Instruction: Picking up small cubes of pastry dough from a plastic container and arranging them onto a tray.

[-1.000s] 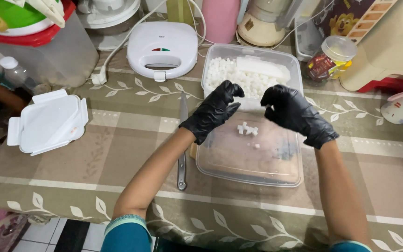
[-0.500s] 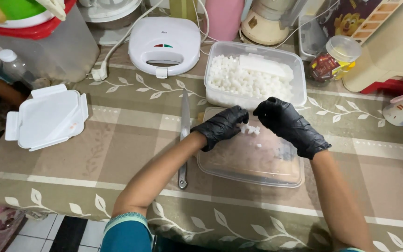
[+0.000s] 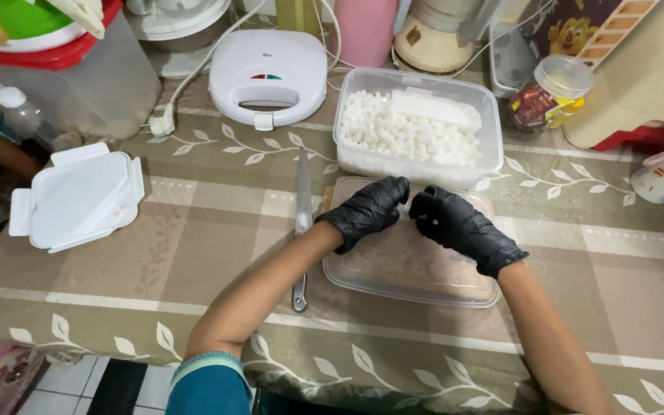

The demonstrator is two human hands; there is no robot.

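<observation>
Both gloved hands have drawn closer together since the earlier frame, fingertips now almost meeting.

Left hand (image 3: 368,209) and right hand (image 3: 455,223), fingers curled, any pinched piece hidden, hover over the clear flat plastic lid (image 3: 409,265) at centre; the clear rectangular tub of white cubes (image 3: 416,127) above is nearly full, one uncut slab left.

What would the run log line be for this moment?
left hand: gloved, over clear lid | right hand: gloved, beside it | knife: left of lid

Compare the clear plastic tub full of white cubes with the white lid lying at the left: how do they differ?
The clear plastic tub is deep, see-through and filled with white cubes; the white lid is flat, opaque and bare. The tub sits beyond the gloved hands, the lid far left. Both are rounded rectangles on the tablecloth.
</observation>
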